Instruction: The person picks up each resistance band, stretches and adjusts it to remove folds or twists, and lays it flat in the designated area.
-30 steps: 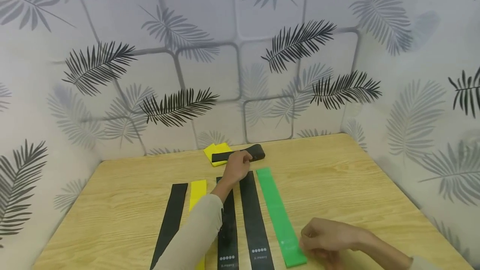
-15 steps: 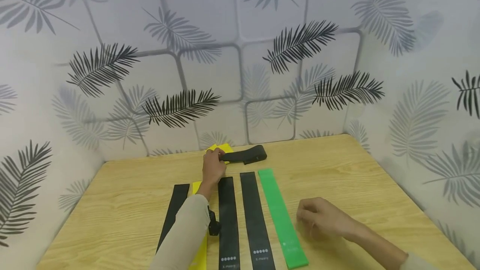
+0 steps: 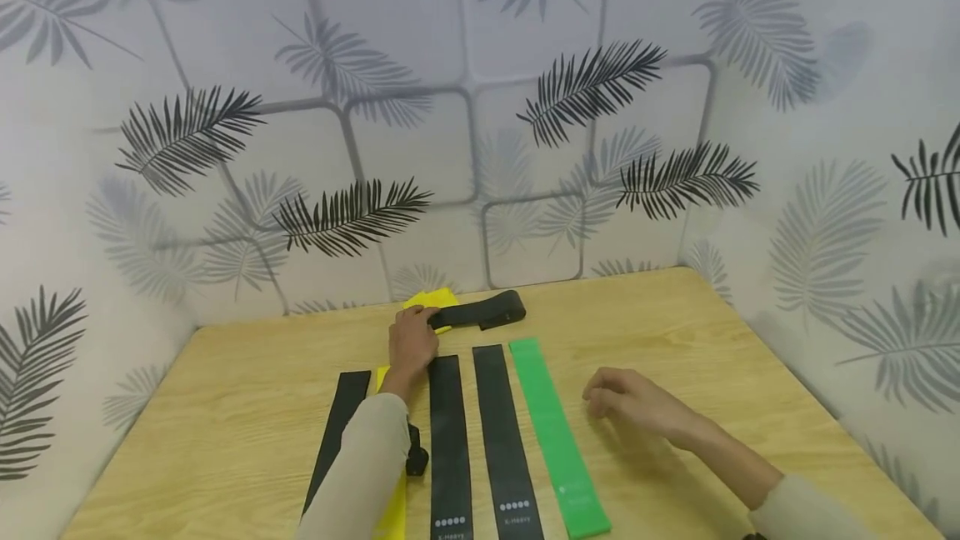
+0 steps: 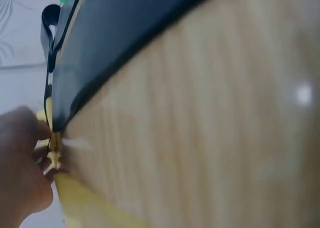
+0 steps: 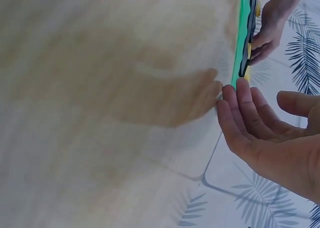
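Observation:
A black resistance band (image 3: 487,310) lies loosely folded at the back of the table, its right end looped. My left hand (image 3: 412,340) pinches the left end of this band; the left wrist view shows the fingers (image 4: 37,130) round it. Under that end sits a folded yellow resistance band (image 3: 433,298), partly covered. My right hand (image 3: 637,407) hovers over the table to the right of a flat green resistance band (image 3: 558,432). Its fingers are relaxed and hold nothing, as the right wrist view shows.
Left of the green band lie two black bands marked X-Heavy (image 3: 450,440), a yellow band (image 3: 393,507) partly under my left arm, and another black band (image 3: 341,415). A wall with leaf patterns (image 3: 420,148) stands behind the table (image 3: 675,315).
My left hand has moved left from the middle of the folded black band to its left end. My right hand has lifted away from the green band's near end and moved farther back.

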`<state>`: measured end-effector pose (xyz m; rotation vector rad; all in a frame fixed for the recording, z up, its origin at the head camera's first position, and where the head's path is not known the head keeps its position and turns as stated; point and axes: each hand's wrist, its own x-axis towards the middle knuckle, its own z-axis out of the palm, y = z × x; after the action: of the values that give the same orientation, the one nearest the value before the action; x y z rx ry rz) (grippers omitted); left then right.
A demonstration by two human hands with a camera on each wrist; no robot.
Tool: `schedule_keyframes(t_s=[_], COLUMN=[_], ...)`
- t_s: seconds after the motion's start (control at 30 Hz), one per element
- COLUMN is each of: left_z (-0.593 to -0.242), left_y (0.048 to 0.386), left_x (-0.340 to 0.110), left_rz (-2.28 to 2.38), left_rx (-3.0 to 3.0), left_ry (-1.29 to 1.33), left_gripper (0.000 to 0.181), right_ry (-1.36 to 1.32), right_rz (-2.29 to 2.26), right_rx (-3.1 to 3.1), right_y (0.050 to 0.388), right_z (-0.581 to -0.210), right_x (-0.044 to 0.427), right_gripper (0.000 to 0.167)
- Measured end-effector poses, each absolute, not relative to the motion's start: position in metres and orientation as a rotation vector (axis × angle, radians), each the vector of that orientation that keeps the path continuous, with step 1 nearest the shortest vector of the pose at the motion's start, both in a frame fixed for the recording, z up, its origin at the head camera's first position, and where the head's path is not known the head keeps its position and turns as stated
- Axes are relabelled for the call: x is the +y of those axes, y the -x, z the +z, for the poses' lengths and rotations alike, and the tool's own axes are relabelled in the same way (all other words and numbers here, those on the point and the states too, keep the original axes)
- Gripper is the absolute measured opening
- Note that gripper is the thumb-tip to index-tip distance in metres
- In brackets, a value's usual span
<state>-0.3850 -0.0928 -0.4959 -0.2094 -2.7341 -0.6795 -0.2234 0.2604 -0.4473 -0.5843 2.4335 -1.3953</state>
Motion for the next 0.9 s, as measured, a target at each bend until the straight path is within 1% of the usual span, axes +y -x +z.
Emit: schedule_keyframes(t_s=[0.1, 0.33, 0.5, 0.6, 0.7, 0.83, 0.9], left_z=[-0.494, -0.485, -0.475, -0.459, -0.435, -0.402, -0.388], left_y=[0.388, 0.388, 0.386, 0.382, 0.375, 0.363, 0.357], left_x=[-0.1, -0.104, -0.097, -0.086, -0.072, -0.053, -0.047], left_rz=[-0.692, -0.791, -1.028, -1.187, -1.289, -1.454, -1.54], left_rx=[-2.77, -2.772, -2.638, -2.573, -2.549, -2.517, -2.511], left_ry=[0.251, 0.271, 0.312, 0.32, 0.342, 0.44, 0.498], left_gripper=[0.044, 0.045, 0.035, 0.033, 0.031, 0.021, 0.019], right_ry=[0.588, 0.539, 0.538, 0.542, 0.555, 0.566, 0.567], right_rz=[-1.378, -1.38, -1.366, -1.368, -1.372, -1.353, -1.341], right_rx=[2.433, 2.448, 2.468, 2.483, 2.514, 2.603, 2.664], right_y=[0.228, 0.234, 0.238, 0.242, 0.247, 0.259, 0.266], right_z=[-0.442, -0.439, -0.438, -0.436, -0.435, -0.433, -0.433], right_x=[0.255, 0.24, 0.232, 0.229, 0.226, 0.221, 0.216], right_gripper=[0.03, 0.028, 0.028, 0.028, 0.027, 0.026, 0.025])
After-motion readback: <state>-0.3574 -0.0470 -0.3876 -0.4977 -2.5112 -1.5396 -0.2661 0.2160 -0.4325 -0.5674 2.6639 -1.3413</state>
